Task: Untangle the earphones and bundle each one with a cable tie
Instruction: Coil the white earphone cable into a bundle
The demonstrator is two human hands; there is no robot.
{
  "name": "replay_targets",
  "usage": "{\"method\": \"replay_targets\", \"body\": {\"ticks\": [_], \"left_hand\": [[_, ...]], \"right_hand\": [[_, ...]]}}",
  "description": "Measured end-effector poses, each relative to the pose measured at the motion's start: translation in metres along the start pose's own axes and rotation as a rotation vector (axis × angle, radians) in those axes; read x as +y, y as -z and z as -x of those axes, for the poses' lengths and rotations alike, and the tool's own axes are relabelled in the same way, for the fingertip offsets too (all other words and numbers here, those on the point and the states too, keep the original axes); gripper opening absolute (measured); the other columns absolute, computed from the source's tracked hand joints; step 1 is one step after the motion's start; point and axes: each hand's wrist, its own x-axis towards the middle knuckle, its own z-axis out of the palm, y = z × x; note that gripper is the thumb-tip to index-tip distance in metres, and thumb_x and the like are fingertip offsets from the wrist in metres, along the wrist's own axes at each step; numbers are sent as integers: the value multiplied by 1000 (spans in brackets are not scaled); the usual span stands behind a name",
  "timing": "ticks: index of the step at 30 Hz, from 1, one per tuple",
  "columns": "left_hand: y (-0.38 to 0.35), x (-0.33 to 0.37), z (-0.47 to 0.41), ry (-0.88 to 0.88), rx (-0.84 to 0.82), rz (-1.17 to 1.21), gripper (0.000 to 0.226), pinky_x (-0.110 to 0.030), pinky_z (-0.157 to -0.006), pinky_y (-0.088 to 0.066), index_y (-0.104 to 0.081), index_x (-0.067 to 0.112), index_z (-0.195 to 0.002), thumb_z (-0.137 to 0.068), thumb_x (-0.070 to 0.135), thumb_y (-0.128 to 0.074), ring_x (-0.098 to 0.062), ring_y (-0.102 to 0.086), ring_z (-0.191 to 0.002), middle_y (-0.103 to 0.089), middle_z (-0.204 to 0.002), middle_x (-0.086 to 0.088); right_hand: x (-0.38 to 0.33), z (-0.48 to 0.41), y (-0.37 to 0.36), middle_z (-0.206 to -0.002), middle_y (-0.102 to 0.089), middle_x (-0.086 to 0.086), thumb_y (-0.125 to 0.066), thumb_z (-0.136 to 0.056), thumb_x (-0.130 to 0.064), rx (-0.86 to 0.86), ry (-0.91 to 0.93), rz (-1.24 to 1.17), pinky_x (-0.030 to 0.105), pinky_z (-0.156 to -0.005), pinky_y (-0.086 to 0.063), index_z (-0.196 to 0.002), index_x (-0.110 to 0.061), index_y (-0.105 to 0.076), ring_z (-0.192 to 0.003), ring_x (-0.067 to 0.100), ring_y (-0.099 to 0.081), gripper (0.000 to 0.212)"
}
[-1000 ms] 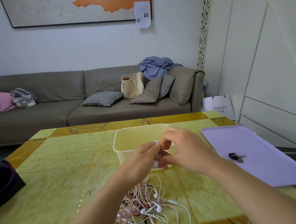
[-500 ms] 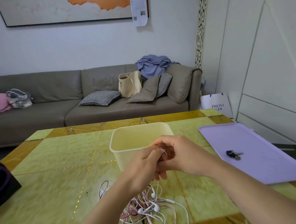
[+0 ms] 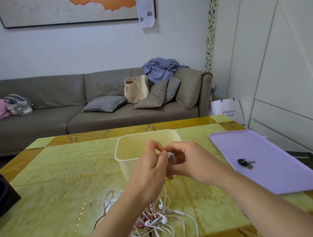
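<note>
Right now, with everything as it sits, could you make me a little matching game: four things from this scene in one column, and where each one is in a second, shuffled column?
Things
1. small coil of white earphone cable
2. dark bunch of keys
3. tangled heap of white and pink earphones
4. cream plastic tub

Places
A. on the green marble-look table, at its near edge, by the forearms
B. on the flat lilac tray
C. gripped between the left hand and right hand
D. on the table just beyond the hands

Pairs: 1-C, 2-B, 3-A, 4-D.
</note>
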Motion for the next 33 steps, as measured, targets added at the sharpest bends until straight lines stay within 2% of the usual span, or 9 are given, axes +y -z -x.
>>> {"method": "replay_targets", "body": {"ticks": [3, 7, 11, 15, 18, 20, 22, 27, 33], "left_hand": [[1, -2, -2, -24, 38, 33, 14, -25, -53, -42, -39, 27, -92, -100, 17, -34, -7, -53, -52, -58, -57, 5], [0, -4, -3, -68, 103, 59, 17, -30, -53, -38, -36, 26, -89, -99, 13, -32, -8, -41, -51, -50, -57, 8], [-1, -3, -6, -48, 164, 133, 18, -22, -48, -39, -36, 20, -86, -99, 8, -32, -6, -40, -50, -49, -64, 5], [-2, -3, -5, -12, 138, 225, 16, -25, -47, -36, -35, 19, -87, -101, 12, -32, -8, -39, -47, -49, -64, 5], [0, -2, -7, 59, 83, 385, 14, -25, -43, -31, -33, 13, -88, -102, 13, -30, -10, -36, -43, -42, -61, -1], [5, -3, -9, 116, 5, 494, 15, -23, -43, -33, -34, 14, -88, -102, 17, -30, -11, -34, -43, -40, -63, -4], [9, -5, -11, 167, -92, 621, 17, -22, -44, -37, -39, 13, -88, -101, 23, -34, -9, -32, -42, -41, -62, -4], [9, -8, -13, 264, -275, 891, 31, -18, -45, -42, -55, 5, -86, -86, 34, -45, -4, -37, -42, -48, -54, 1], [7, -14, -23, 315, -187, 944, 32, -21, -57, -55, -60, 0, -91, -80, 29, -52, -11, -57, -57, -60, -71, -9]], "right_hand": [[-1, -3, -3, -71, -70, 0, -77, -76, -11, 52, -1, 31, 32, -73, -55, -103, -20, -66, -67, 9, -65, 31], [-5, -4, -4, -60, -57, -18, -80, -73, -18, 163, 72, 218, 10, -54, -37, -107, -25, -67, -51, 0, -50, 37], [-9, -3, -6, -57, -54, -14, -75, -76, -11, 177, 142, 294, 9, -50, -34, -96, -19, -67, -49, 1, -47, 23], [-11, -5, -3, -56, -57, -27, -76, -77, -14, 125, 97, 276, 11, -50, -34, -91, -24, -64, -49, 1, -46, 22], [-11, -10, 1, -77, -71, -2, -79, -74, -12, 83, 63, 142, 26, -59, -49, -86, -29, -62, -62, 9, -57, 27], [-12, -11, 4, -82, -71, 10, -79, -74, -9, 53, 48, 70, 27, -58, -51, -86, -28, -62, -66, 16, -59, 28], [-14, -13, 8, -76, -69, 7, -77, -76, -5, 18, 48, 11, 22, -53, -49, -85, -24, -63, -60, 14, -58, 25], [-19, -17, 19, -70, -67, 2, -73, -78, -2, -72, 18, -8, 22, -59, -51, -81, -17, -67, -54, 12, -62, 16], [-21, -26, 30, -64, -69, 1, -72, -79, -1, -80, -32, 69, 23, -59, -55, -76, -13, -66, -55, 12, -65, 14]]}}
